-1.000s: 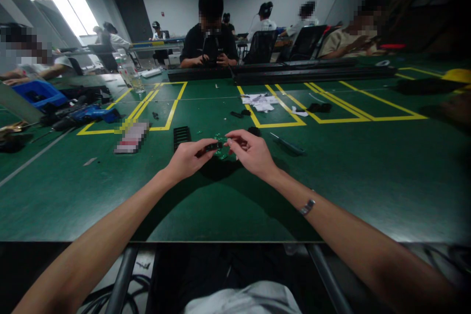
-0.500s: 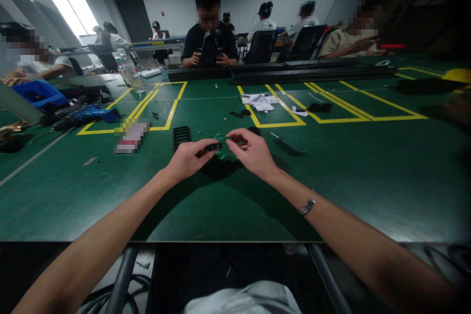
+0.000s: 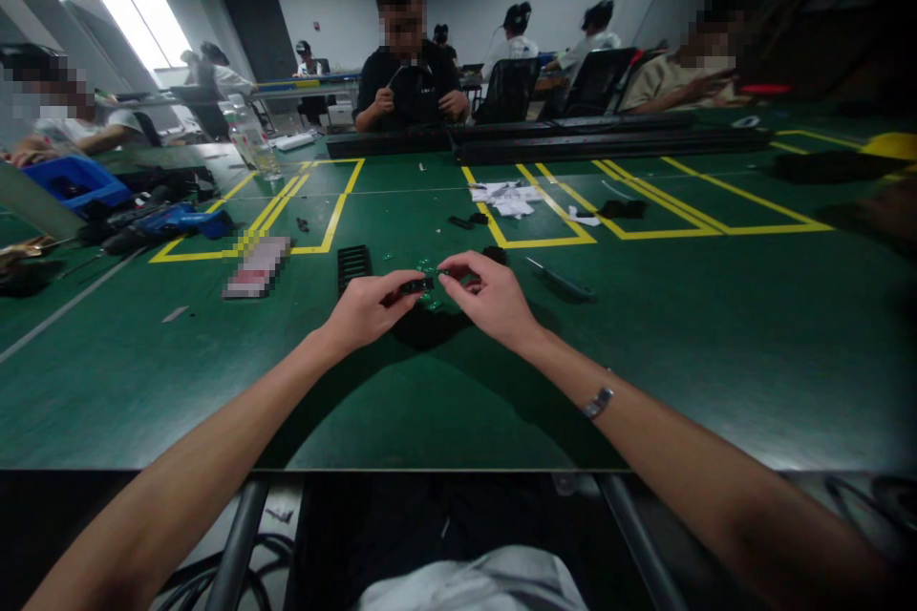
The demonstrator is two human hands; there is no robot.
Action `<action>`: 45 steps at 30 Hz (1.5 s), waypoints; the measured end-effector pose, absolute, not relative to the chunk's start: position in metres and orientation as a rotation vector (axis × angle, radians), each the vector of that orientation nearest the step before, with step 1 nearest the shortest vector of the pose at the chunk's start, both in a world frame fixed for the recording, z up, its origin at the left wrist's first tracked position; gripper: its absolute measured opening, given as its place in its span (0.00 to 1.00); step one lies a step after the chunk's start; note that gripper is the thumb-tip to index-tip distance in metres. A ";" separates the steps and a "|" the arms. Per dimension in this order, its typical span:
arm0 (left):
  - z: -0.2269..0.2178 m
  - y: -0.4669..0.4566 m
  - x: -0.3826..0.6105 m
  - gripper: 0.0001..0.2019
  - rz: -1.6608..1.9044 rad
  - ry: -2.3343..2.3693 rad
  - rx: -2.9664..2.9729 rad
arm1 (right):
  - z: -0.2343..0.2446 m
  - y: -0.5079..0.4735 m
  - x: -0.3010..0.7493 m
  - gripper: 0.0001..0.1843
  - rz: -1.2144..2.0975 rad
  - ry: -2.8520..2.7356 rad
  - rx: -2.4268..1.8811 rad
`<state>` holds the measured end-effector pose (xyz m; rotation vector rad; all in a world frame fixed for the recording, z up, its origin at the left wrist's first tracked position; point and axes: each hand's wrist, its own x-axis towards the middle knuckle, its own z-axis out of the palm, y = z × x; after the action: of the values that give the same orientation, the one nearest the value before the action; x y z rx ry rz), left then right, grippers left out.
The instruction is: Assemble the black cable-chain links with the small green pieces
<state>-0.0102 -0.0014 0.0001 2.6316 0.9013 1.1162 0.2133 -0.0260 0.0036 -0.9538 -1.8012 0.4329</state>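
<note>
My left hand [image 3: 369, 310] pinches a small black plastic part [image 3: 415, 286] between thumb and fingers. Close beside it, my right hand [image 3: 491, 296] is closed at the fingertips around a small green piece [image 3: 442, 272], held near the black part's right end. I cannot tell whether the two pieces touch. Several shiny green pieces [image 3: 431, 303] lie on the green table under and behind my fingertips. A black slotted tray [image 3: 353, 265] rests just beyond my left hand, partly covered by it. Behind my right hand sits a dark object [image 3: 494, 254], partly hidden.
A screwdriver [image 3: 563, 281] lies right of my right hand. Paper scraps [image 3: 508, 199] and black bits [image 3: 469, 221] are farther back. To the left are a blurred-out flat item [image 3: 258, 267], a blue power tool [image 3: 172, 222] and a blue bin [image 3: 75, 179]. A co-worker [image 3: 408, 67] sits opposite, behind long black bars [image 3: 608, 141].
My right fingertips have shifted very slightly left with the green piece. My left hand stays in place. Across the table, the co-worker's hands have moved apart and one is raised.
</note>
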 end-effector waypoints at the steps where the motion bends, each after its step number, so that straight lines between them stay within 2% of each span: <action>1: 0.000 -0.001 -0.010 0.15 1.120 0.900 2.632 | 0.004 -0.026 0.213 0.07 0.434 -1.801 -0.954; 26: 0.003 0.000 -0.013 0.14 1.220 0.930 2.580 | 0.010 -0.024 0.221 0.07 0.405 -1.731 -1.028; 39: 0.003 -0.001 -0.012 0.14 1.186 0.941 2.605 | 0.000 -0.018 0.219 0.09 0.686 -1.634 -0.978; 45: 0.003 -0.001 -0.012 0.14 1.199 0.919 2.614 | 0.002 -0.021 0.219 0.09 0.663 -1.661 -1.001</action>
<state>-0.0121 -0.0015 0.0032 2.6140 0.9186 1.1994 0.2189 -0.0210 0.0020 -1.0009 -1.6607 0.6628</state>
